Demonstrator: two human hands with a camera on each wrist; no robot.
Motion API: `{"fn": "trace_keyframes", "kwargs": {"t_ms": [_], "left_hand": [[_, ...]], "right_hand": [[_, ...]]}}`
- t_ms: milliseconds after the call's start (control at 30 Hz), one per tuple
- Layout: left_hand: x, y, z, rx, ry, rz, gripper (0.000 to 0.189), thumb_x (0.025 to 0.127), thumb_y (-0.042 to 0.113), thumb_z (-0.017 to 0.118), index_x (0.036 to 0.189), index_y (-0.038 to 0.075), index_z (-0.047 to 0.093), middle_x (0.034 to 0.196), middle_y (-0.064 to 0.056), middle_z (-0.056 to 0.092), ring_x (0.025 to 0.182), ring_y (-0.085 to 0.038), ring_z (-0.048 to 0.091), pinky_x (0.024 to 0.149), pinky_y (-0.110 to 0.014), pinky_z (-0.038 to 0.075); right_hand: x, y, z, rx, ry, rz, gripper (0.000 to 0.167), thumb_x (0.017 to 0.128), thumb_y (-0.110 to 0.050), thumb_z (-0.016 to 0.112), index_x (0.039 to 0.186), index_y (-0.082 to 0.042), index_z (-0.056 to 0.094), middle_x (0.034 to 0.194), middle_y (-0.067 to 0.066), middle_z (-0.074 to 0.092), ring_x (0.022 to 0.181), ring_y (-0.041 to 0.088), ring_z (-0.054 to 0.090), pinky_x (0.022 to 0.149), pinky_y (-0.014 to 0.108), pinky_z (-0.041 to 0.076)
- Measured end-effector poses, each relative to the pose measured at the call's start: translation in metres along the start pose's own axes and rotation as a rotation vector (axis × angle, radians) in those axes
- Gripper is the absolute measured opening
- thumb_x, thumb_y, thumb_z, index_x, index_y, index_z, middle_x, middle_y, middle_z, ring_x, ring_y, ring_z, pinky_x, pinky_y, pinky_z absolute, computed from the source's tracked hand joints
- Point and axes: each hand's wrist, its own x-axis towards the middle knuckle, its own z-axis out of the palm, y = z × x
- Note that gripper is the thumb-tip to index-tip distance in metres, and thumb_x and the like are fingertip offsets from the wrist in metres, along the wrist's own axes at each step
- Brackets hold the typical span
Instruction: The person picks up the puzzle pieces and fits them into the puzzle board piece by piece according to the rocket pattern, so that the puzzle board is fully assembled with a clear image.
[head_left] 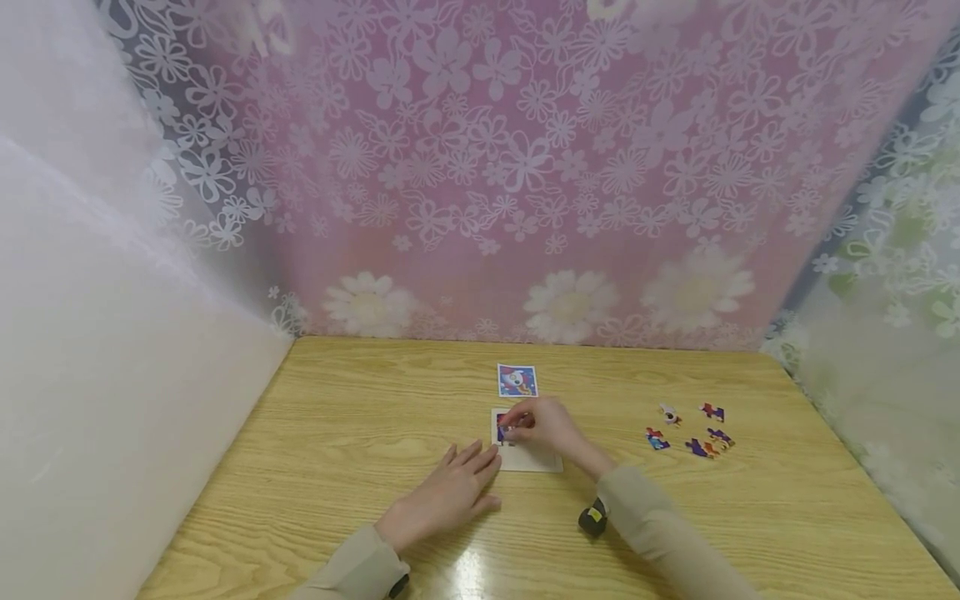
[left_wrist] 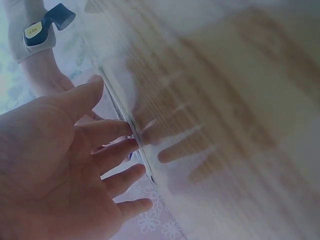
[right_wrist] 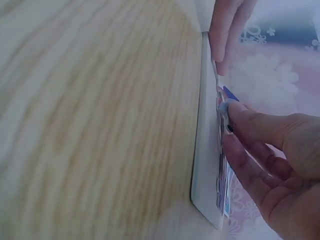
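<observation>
A white puzzle tray (head_left: 536, 461) lies on the wooden table, with coloured puzzle pieces (head_left: 500, 430) set in its upper left part. Over the tray, my right hand (head_left: 551, 425) pinches a small puzzle piece (right_wrist: 224, 107) between thumb and fingers, right at the tray surface in the right wrist view. Its picture is mostly hidden by the fingers. My left hand (head_left: 446, 493) lies palm down with its fingers extended, the fingertips at the tray's left edge. The left wrist view shows those fingers (left_wrist: 117, 155) spread along the tray's side.
Behind the tray lies a square picture card (head_left: 517, 381) with a white cartoon figure on blue. Several loose puzzle pieces (head_left: 657, 439) are scattered on the right of the table (head_left: 375, 392). A flowered curtain (head_left: 487, 167) hangs along the back edge.
</observation>
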Motion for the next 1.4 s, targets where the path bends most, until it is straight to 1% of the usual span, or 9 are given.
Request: {"fn": "trace_keyframes", "kwargs": {"t_ms": [233,367,467,733,1067,1167,1267,1333,1400], "left_hand": [[0.001,0.001,0.0,0.004,-0.003,-0.006,0.062,0.104,0.042,0.053,0.154,0.005,0.043,0.163,-0.01,0.034,0.151,-0.033,0.029,0.12,-0.058,0.027],[0.001,0.001,0.001,0.005,-0.012,-0.017,0.063,0.104,0.043,0.053,0.154,0.006,0.042,0.163,-0.009,0.033,0.151,-0.033,0.028,0.121,-0.058,0.026],[0.002,0.001,0.001,-0.001,-0.017,-0.02,0.063,0.104,0.043,0.053,0.154,0.006,0.042,0.163,-0.009,0.033,0.152,-0.033,0.028,0.121,-0.058,0.026],[0.002,0.001,0.002,0.003,-0.016,-0.017,0.063,0.104,0.043,0.053,0.154,0.006,0.043,0.163,-0.009,0.034,0.151,-0.033,0.028,0.121,-0.058,0.026],[0.002,0.0,0.001,0.014,-0.016,-0.019,0.063,0.104,0.044,0.053,0.154,0.005,0.043,0.163,-0.009,0.034,0.151,-0.033,0.028,0.121,-0.058,0.026],[0.002,0.0,0.001,0.015,-0.019,-0.019,0.064,0.104,0.044,0.053,0.154,0.006,0.043,0.163,-0.009,0.033,0.151,-0.033,0.028,0.12,-0.058,0.027],[0.002,0.001,0.0,0.011,-0.022,-0.021,0.064,0.104,0.044,0.053,0.154,0.006,0.042,0.163,-0.009,0.033,0.151,-0.033,0.028,0.121,-0.058,0.026],[0.002,0.001,0.0,0.01,-0.024,-0.025,0.064,0.104,0.044,0.054,0.154,0.006,0.042,0.163,-0.009,0.033,0.152,-0.033,0.028,0.121,-0.058,0.026],[0.002,0.001,0.0,0.013,-0.025,-0.03,0.064,0.103,0.044,0.054,0.154,0.006,0.042,0.163,-0.009,0.033,0.151,-0.033,0.028,0.121,-0.058,0.025]], "right_hand": [[0.001,-0.004,0.002,-0.065,0.001,0.01,0.011,0.085,-0.011,0.083,0.092,-0.02,0.08,0.087,-0.009,0.072,0.067,0.004,0.054,0.06,0.021,0.046],[0.0,-0.003,0.003,-0.094,0.001,0.014,0.011,0.084,-0.014,0.083,0.092,-0.022,0.081,0.081,-0.012,0.066,0.063,0.004,0.046,0.056,0.02,0.039],[0.0,-0.002,0.004,-0.104,0.002,-0.003,0.012,0.083,-0.014,0.085,0.092,-0.022,0.081,0.081,-0.012,0.065,0.063,0.004,0.045,0.056,0.02,0.038],[-0.001,-0.005,0.003,-0.113,0.001,-0.027,0.01,0.084,-0.015,0.084,0.091,-0.021,0.081,0.085,-0.011,0.068,0.064,0.004,0.044,0.056,0.02,0.038],[0.001,-0.008,0.001,-0.122,-0.005,-0.021,0.008,0.085,-0.016,0.083,0.091,-0.02,0.081,0.088,-0.009,0.07,0.067,0.004,0.05,0.058,0.021,0.043],[0.0,-0.007,0.0,-0.076,0.004,-0.002,0.007,0.088,-0.017,0.08,0.094,-0.02,0.081,0.093,-0.008,0.072,0.071,0.004,0.055,0.063,0.021,0.048],[-0.003,-0.004,-0.004,0.028,0.027,0.058,0.008,0.093,-0.02,0.075,0.098,-0.019,0.08,0.097,-0.005,0.074,0.076,0.006,0.061,0.066,0.024,0.052],[-0.004,-0.001,-0.007,0.102,0.045,0.102,0.012,0.096,-0.023,0.072,0.102,-0.017,0.08,0.099,-0.002,0.075,0.078,0.009,0.065,0.066,0.025,0.054],[-0.006,0.004,-0.011,0.167,0.055,0.136,0.018,0.098,-0.026,0.069,0.107,-0.014,0.079,0.098,0.002,0.075,0.076,0.013,0.067,0.062,0.026,0.056]]}}
